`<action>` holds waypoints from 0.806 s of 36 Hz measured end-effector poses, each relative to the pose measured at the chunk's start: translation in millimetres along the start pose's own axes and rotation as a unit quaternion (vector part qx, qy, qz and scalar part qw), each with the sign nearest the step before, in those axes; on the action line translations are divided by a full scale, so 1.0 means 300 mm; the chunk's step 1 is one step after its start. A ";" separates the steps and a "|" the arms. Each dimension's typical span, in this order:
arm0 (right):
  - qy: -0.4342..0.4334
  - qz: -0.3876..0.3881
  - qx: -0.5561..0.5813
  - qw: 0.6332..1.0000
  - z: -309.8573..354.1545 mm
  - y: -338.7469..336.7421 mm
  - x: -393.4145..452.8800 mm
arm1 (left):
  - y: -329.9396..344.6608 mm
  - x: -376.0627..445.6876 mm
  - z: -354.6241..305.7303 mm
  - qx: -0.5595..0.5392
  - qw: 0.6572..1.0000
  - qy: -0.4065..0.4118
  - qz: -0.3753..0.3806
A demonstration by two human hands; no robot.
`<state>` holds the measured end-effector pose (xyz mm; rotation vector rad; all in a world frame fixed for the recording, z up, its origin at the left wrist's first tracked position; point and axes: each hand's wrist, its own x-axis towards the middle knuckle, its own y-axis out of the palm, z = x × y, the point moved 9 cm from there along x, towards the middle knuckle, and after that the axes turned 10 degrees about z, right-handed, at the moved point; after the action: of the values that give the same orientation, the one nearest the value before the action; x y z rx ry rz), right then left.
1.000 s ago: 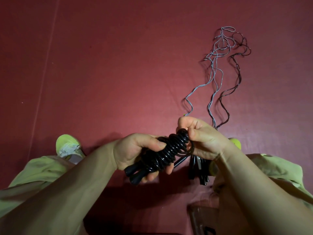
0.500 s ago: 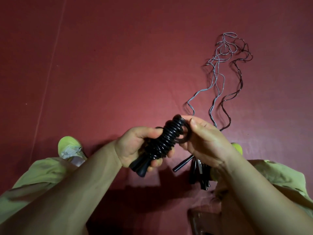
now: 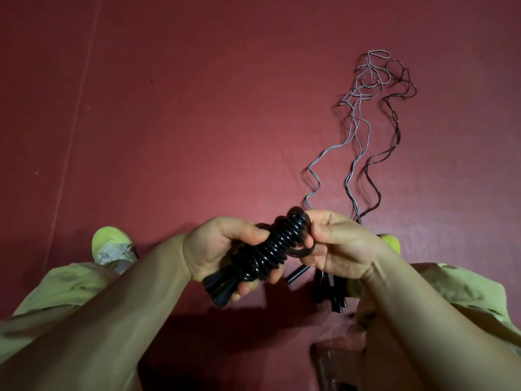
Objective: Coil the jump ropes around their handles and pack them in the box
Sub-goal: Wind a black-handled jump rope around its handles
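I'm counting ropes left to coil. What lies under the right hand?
Black handles on the red floor, grey cords and a dark cord trailing away. The right hand covers their junction.

A: Where is the coiled jump rope (image 3: 270, 246)?

B: Between both hands, above the floor (image 3: 197, 122); left hand (image 3: 222, 249) on its left, right hand (image 3: 338, 246) on its right.

A: And the loose ropes (image 3: 363, 131)?

B: On the floor beyond the right hand, their handles (image 3: 329, 294) beneath it.

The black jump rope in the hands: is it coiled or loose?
Coiled: the black jump rope wraps its handles in tight turns; the right hand pinches the last loop.
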<state>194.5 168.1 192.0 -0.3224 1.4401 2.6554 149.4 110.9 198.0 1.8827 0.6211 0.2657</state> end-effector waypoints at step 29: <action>-0.050 -0.190 0.013 0.980 0.048 -0.066 -0.027 | -0.083 -0.011 -0.021 -0.004 0.991 0.038 -0.126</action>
<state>204.1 190.9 185.4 -0.4078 1.2385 2.3113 136.5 121.0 178.1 1.7705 0.8993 0.1760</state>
